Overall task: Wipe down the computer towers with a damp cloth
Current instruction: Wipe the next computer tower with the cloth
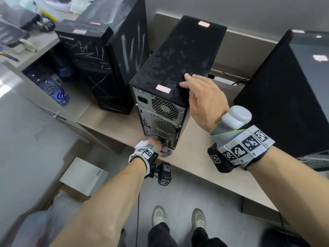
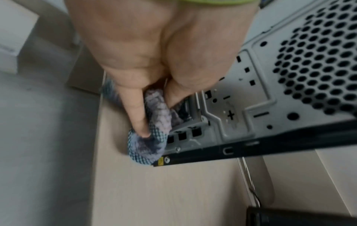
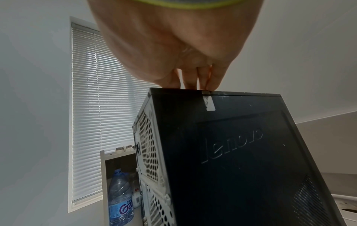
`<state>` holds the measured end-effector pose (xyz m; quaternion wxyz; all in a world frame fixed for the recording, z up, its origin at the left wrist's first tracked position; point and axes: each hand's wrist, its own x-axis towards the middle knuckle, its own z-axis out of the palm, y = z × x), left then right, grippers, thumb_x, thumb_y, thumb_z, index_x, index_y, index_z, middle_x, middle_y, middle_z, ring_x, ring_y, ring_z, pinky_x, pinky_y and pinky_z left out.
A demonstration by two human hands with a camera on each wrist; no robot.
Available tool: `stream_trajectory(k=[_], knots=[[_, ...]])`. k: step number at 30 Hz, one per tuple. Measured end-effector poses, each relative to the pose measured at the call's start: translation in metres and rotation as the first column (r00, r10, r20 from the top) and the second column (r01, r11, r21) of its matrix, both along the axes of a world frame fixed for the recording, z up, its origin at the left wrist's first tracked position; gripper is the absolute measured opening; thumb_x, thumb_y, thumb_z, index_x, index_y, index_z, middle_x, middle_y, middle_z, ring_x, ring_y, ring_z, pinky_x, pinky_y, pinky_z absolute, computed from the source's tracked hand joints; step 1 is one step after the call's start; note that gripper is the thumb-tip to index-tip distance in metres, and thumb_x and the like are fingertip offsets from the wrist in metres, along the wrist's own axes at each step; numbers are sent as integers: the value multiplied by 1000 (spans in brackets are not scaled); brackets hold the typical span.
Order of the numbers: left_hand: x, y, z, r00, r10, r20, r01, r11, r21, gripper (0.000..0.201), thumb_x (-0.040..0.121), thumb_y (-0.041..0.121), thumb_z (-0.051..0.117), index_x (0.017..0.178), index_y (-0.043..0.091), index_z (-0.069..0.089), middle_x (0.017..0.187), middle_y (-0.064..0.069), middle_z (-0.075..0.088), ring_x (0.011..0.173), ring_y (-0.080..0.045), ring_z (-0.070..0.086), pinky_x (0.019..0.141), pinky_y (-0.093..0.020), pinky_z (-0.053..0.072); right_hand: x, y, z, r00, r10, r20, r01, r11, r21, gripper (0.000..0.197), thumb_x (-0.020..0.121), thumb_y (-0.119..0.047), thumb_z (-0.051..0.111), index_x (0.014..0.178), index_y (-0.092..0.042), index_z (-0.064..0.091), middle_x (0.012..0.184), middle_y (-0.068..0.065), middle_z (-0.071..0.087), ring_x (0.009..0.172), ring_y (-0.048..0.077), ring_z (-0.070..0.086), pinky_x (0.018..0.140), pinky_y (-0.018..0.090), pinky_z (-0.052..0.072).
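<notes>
A black computer tower stands upright near the front edge of a pale wood table, its grey metal rear panel with honeycomb vents facing the viewer. The left hand reaches down to the bottom of that rear panel and grips a bunched purple-and-blue woven cloth, the thumb and a finger curled around it; the cloth touches the lowest slots of the panel and the table just beside the tower's near corner. The right hand rests on the tower's top at its near right edge, fingers bent over the edge onto the top panel and palm along the right side, steadying the case. Both forearms stretch forward from below, each wrist wearing a band of black-and-white square markers. The tower's dusty top carries two small red-bordered white stickers, their writing too small to read, and its right side panel bears an embossed "lenovo" logo, seen in the right wrist view. To the left stands a second black tower, scratched, with "lenovo" printed on its front. A third dark tower stands at the right. Under a shelf at far left lies a large water bottle whose blue label starts "Ga".
</notes>
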<state>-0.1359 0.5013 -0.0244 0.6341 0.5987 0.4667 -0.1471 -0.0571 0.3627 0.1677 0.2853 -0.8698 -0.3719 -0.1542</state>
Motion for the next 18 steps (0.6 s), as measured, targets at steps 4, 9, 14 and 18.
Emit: stream_trajectory(k=[4, 9, 14, 18], knots=[[-1, 5, 17, 1000, 11, -20, -10, 998, 58, 39, 98, 8, 46, 135, -1, 48, 133, -18, 55, 107, -27, 62, 83, -31, 57, 1, -2, 0, 1000, 10, 11, -10, 1000, -9, 48, 87, -15, 27, 113, -7, 66, 125, 9, 64, 121, 30, 55, 104, 25, 33], [-4, 21, 34, 980, 115, -161, -86, 980, 178, 24, 94, 9, 39, 106, 13, 60, 98, -12, 59, 91, -24, 65, 72, -32, 48, 0, -1, 1, 1000, -2, 27, 2, 1000, -23, 46, 87, -14, 28, 110, -8, 68, 124, 9, 64, 119, 29, 57, 102, 24, 34], [-4, -9, 35, 977, -173, -121, 206, 906, 369, 39, 101, 24, 40, 134, 7, 51, 142, -14, 48, 128, -31, 48, 103, -37, 43, 0, -2, 5, 1000, 3, 26, -2, 999, -40, 36, 84, -2, 42, 108, -6, 69, 123, 12, 65, 115, 31, 59, 101, 21, 31], [-8, -4, 54, 997, -20, -73, 45, 932, 361, 38, 99, 18, 41, 135, 16, 52, 134, -4, 56, 120, -26, 53, 96, -31, 46, 0, -3, 8, 1000, 16, 20, -15, 997, -74, 35, 83, -3, 44, 108, -7, 69, 122, 13, 65, 114, 32, 60, 100, 27, 38]])
